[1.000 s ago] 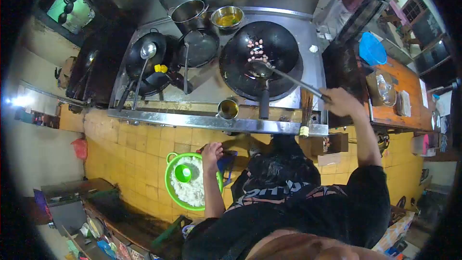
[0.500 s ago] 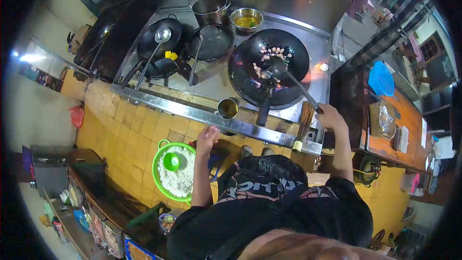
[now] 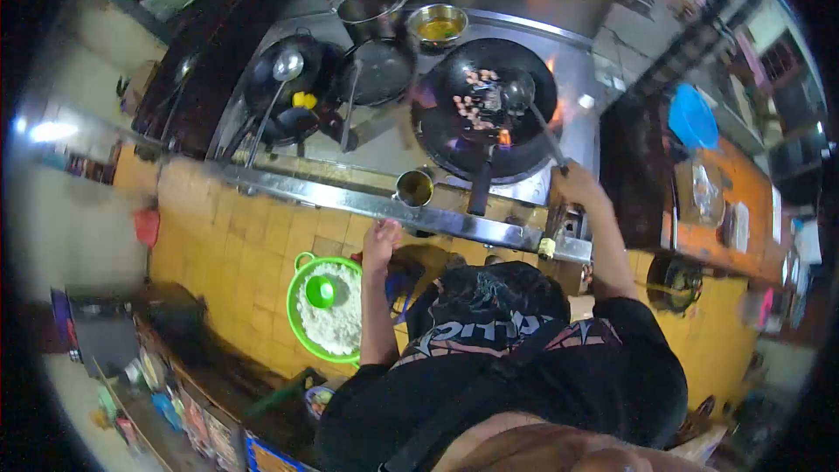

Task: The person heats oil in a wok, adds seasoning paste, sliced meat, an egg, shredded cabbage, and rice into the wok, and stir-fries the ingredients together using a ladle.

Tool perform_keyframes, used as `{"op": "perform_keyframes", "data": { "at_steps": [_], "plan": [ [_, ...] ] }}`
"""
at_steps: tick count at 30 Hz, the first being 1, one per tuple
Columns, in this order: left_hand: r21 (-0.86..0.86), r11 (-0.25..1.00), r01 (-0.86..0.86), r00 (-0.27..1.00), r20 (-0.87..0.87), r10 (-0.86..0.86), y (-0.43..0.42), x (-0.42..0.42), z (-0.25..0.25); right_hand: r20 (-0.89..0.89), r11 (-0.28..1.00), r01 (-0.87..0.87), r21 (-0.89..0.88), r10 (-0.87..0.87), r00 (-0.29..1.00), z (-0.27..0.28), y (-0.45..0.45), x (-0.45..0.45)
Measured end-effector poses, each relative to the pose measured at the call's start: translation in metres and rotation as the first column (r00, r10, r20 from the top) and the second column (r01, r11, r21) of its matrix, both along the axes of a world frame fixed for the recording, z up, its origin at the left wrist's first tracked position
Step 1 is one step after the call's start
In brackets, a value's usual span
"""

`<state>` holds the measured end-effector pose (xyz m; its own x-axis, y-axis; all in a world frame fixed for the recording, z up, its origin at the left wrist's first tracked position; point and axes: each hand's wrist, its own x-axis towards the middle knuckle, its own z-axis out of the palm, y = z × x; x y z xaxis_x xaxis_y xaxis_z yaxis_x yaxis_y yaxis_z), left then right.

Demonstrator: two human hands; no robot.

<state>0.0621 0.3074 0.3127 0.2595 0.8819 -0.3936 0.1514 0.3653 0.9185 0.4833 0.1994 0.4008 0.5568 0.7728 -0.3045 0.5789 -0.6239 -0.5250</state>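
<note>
My right hand (image 3: pixel 578 185) is closed round the handle of a long ladle (image 3: pixel 544 129). The ladle's bowl rests inside a large black wok (image 3: pixel 454 142), right of several small pinkish food pieces (image 3: pixel 469 112). Flames (image 3: pixel 559 92) rise along the wok's right side, and the wok's own handle points toward me. My left hand (image 3: pixel 382 240) hovers in front of the stove edge with its fingers curled together, nothing visible in them. Just beyond it, a small metal cup (image 3: pixel 414 188) stands at the stove's front, apart from the hand.
Left on the stove sit a second wok (image 3: pixel 262 92) with another ladle (image 3: pixel 287 67), a pan (image 3: pixel 384 74), a pot (image 3: pixel 367 7) and a metal bowl (image 3: pixel 437 28). A green basket (image 3: pixel 297 319) of rice stands low at left. At right is a wooden table (image 3: pixel 743 210).
The ladle's bowl has moved to the right in the wok, away from the food pieces. Flames at the wok's right side have grown. My left hand remains near the stove edge.
</note>
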Motion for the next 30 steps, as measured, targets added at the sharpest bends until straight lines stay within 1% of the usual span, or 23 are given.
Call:
{"op": "perform_keyframes", "data": {
  "at_steps": [1, 2, 3, 4, 5, 7, 9, 10, 11, 12, 14, 16, 17, 18, 19, 20, 22, 23, 24, 25, 27, 29, 30],
  "plan": [
    [0.001, 0.998, 0.055, 0.998, -0.003, -0.055, -0.001, 0.001, -0.005, 0.17, 0.992, -0.118, 0.049, 0.108, 0.979, -0.067, 0.009, 0.015],
    [-0.06, 0.994, 0.091, 0.992, 0.088, -0.086, -0.002, 0.006, -0.011, 0.378, 0.962, -0.228, -0.15, 0.269, 0.886, -0.092, 0.02, 0.011],
    [-0.123, 0.981, 0.149, 0.976, 0.181, -0.125, -0.003, 0.014, -0.016, 0.055, 0.984, -0.115, -0.139, 0.123, 0.991, -0.103, 0.022, -0.003],
    [-0.141, 0.97, 0.197, 0.973, 0.15, -0.175, -0.006, 0.021, -0.015, -0.133, 0.987, -0.097, -0.125, 0.08, 0.988, -0.078, 0.02, -0.02],
    [-0.154, 0.957, 0.247, 0.966, 0.12, -0.231, -0.008, 0.029, -0.008, 0.044, 0.967, -0.185, 0.175, 0.181, 0.983, -0.107, 0.008, -0.024],
    [-0.158, 0.959, 0.234, 0.972, 0.01, -0.235, -0.024, 0.047, 0.012, -0.006, 0.941, -0.231, 0.249, 0.24, 0.971, -0.088, -0.008, -0.029],
    [-0.17, 0.923, 0.344, 0.938, 0.012, -0.347, -0.026, 0.049, 0.004, -0.188, 0.964, -0.228, 0.14, 0.252, 0.949, -0.049, -0.034, -0.01],
    [-0.172, 0.907, 0.385, 0.921, 0.012, -0.389, -0.026, 0.048, 0.0, -0.234, 0.984, -0.099, 0.149, 0.132, 0.963, -0.048, -0.051, 0.005],
    [-0.167, 0.9, 0.402, 0.914, 0.011, -0.406, -0.03, 0.05, 0.001, -0.039, 0.93, -0.093, 0.356, 0.114, 0.993, -0.036, -0.074, 0.023],
    [-0.162, 0.897, 0.411, 0.909, -0.004, -0.417, -0.034, 0.05, 0.002, -0.101, 0.966, 0.092, 0.242, -0.07, 0.992, -0.037, -0.093, 0.055],
    [-0.162, 0.903, 0.399, 0.909, -0.06, -0.412, -0.045, 0.055, 0.014, 0.029, 0.913, 0.215, 0.347, -0.24, 0.97, -0.009, -0.139, 0.115],
    [-0.166, 0.92, 0.356, 0.928, -0.05, -0.368, -0.06, 0.047, 0.011, 0.388, 0.858, 0.245, 0.452, -0.436, 0.812, -0.01, -0.183, 0.193],
    [-0.172, 0.931, 0.321, 0.943, -0.034, -0.331, -0.069, 0.044, 0.008, 0.244, 0.778, 0.479, 0.406, -0.598, 0.764, 0.026, -0.193, 0.205],
    [-0.197, 0.959, 0.206, 0.971, -0.084, -0.226, -0.08, 0.046, 0.005, 0.324, 0.775, 0.486, 0.405, -0.618, 0.716, 0.017, -0.212, 0.251],
    [-0.215, 0.973, 0.089, 0.983, -0.139, -0.12, -0.094, 0.048, 0.001, 0.544, 0.813, 0.373, 0.447, -0.578, 0.608, 0.006, -0.23, 0.281],
    [-0.209, 0.974, 0.085, 0.984, -0.137, -0.115, -0.113, 0.051, -0.007, 0.51, 0.83, 0.451, 0.328, -0.558, 0.655, 0.003, -0.239, 0.31],
    [-0.164, 0.968, -0.187, 0.982, -0.004, 0.189, -0.154, 0.053, -0.031, 0.465, 0.84, 0.503, 0.203, -0.535, 0.705, -0.022, -0.254, 0.369],
    [-0.159, 0.967, -0.201, 0.979, 0.001, 0.203, -0.166, 0.043, -0.056, 0.591, 0.946, 0.296, 0.134, -0.316, 0.743, -0.052, -0.258, 0.4],
    [-0.196, 0.98, 0.04, 0.988, -0.139, -0.068, -0.178, 0.026, -0.091, 0.688, 0.996, 0.078, 0.032, -0.079, 0.722, -0.072, -0.26, 0.423],
    [-0.267, 0.927, 0.264, 0.904, -0.267, -0.334, -0.189, 0.014, -0.116, 0.681, 0.997, 0.061, 0.037, -0.07, 0.729, -0.083, -0.257, 0.435],
    [-0.562, 0.823, -0.079, 0.98, -0.195, -0.039, -0.228, 0.013, -0.14, 0.729, 0.965, 0.253, -0.071, -0.123, 0.673, -0.109, -0.257, 0.445],
    [-0.606, 0.782, -0.147, 0.975, -0.222, 0.011, -0.26, 0.013, -0.144, 0.718, 0.977, 0.201, 0.069, -0.188, 0.67, -0.147, -0.264, 0.469],
    [-0.6, 0.787, -0.146, 0.972, -0.236, 0.001, -0.273, 0.014, -0.144, 0.814, 0.967, 0.234, 0.103, -0.218, 0.538, -0.144, -0.262, 0.473]
  ]
}}
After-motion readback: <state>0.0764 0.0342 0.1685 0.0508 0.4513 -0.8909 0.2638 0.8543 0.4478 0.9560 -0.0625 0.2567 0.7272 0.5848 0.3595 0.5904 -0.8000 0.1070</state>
